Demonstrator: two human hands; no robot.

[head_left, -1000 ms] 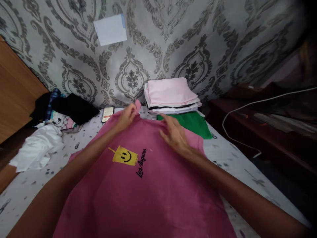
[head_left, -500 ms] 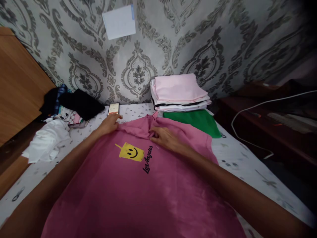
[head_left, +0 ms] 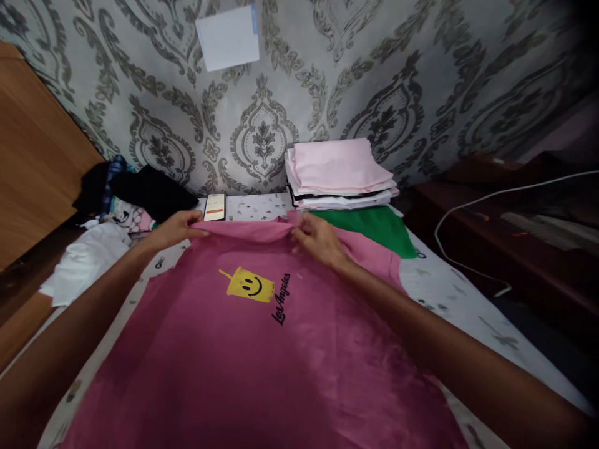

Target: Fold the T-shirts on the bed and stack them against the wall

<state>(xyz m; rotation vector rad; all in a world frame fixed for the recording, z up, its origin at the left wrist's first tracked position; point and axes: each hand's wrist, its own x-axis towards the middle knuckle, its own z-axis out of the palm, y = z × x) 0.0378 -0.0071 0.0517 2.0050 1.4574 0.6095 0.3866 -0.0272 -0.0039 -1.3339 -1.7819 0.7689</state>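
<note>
A pink T-shirt [head_left: 224, 362] is spread out before me, printed with a yellow smiling cup and the words "Los Angeles". My left hand [head_left: 176, 229] pinches its far edge at the left, near the shoulder. At the neckline, my right hand [head_left: 321, 240] has its fingers closed on the cloth. Between both hands the far edge is pulled fairly straight and slightly raised. A phone [head_left: 215, 206] with a lit screen lies just beyond my left hand.
Behind the shirt stands a folded clothes stack [head_left: 341, 168], pale pink on top, with a green cloth [head_left: 374, 227] in front. Black clothes [head_left: 154, 193] and a crumpled white garment [head_left: 88, 259] lie left. A white cable [head_left: 442, 218] hangs at right. Wallpaper [head_left: 262, 137] closes the back.
My left hand has moved left and toward me with the shirt's edge, uncovering more of the phone. My right hand has shifted slightly right and away. The bunched neckline is now stretched straighter.
</note>
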